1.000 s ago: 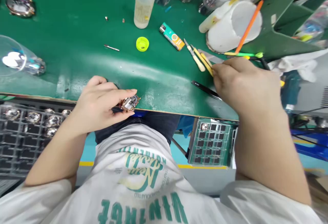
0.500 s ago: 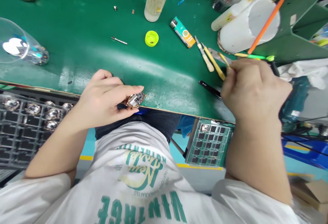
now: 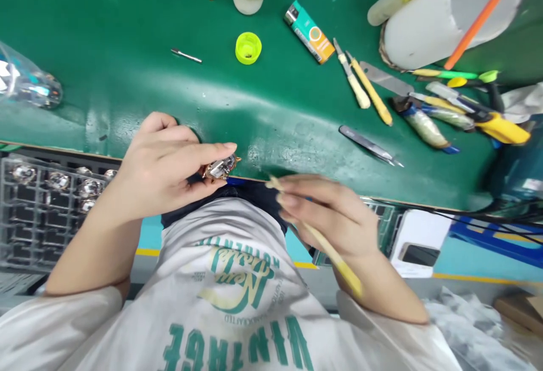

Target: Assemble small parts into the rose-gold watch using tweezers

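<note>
At the edge of the green table point(image 3: 271, 116), the left hand point(image 3: 163, 162) pinches a metal piece point(image 3: 221, 167) by opposite sides, seemingly leaving its face uncovered, while the right hand point(image 3: 339, 212) pinches a yellow tool point(image 3: 350, 277) pen-wise, probably for control.

tabletop point(image 3: 127, 26): smooth, glossy | oval piece point(image 3: 220, 168): shiny metal | cap point(image 3: 248, 48): plastic | shirt point(image 3: 169, 303): matt cloth
</note>
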Tool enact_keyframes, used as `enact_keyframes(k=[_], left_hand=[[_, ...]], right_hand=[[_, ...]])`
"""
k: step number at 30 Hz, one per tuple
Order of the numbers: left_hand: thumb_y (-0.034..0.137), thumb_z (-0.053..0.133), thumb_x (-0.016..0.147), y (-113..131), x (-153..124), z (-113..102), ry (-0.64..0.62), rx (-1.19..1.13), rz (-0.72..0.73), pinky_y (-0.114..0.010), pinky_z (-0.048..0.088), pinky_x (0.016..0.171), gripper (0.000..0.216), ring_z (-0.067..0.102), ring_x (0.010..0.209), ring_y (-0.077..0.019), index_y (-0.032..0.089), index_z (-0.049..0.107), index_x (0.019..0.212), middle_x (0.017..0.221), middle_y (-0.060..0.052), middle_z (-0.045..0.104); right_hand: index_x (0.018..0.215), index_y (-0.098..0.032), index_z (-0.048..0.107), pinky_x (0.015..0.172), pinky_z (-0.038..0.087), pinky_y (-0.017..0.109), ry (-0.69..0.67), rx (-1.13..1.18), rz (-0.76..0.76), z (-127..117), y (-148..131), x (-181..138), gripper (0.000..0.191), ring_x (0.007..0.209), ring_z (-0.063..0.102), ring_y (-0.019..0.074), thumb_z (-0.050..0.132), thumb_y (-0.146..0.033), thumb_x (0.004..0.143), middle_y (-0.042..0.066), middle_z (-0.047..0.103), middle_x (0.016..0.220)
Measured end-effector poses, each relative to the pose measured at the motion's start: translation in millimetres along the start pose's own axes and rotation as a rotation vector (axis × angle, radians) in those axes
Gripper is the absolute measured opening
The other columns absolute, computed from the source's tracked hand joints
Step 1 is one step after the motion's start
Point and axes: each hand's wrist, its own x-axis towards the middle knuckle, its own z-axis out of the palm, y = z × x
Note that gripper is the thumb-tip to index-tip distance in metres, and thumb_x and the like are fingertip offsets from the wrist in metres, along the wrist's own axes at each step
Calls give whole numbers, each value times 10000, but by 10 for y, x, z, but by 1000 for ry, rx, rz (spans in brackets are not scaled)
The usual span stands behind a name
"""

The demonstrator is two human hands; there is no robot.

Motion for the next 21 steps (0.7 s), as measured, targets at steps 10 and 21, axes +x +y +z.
enact_keyframes(k=[10, 21], left_hand=[[362, 685, 1050, -17, 4, -19, -31, 3, 23, -425, 454, 824, 299, 684, 767, -153, 365, 657, 1348, 861, 67, 744], [319, 723, 1035, -18, 11, -21, -19, -15, 46, -429, 423, 810, 303, 688, 777, -162, 337, 680, 1334, 887, 57, 754]], right_hand=[[1259, -168, 785, 1044, 706, 422, -171, 42, -329, 266, 16, 261, 246, 1257, 782, 264, 687, -117, 1039, 136, 827, 1249], [1173, -192, 803, 1019, 715, 349, -115, -16, -245, 376, 18, 250, 172, 1150, 822, 219, 705, -143, 1041, 89, 840, 1232]])
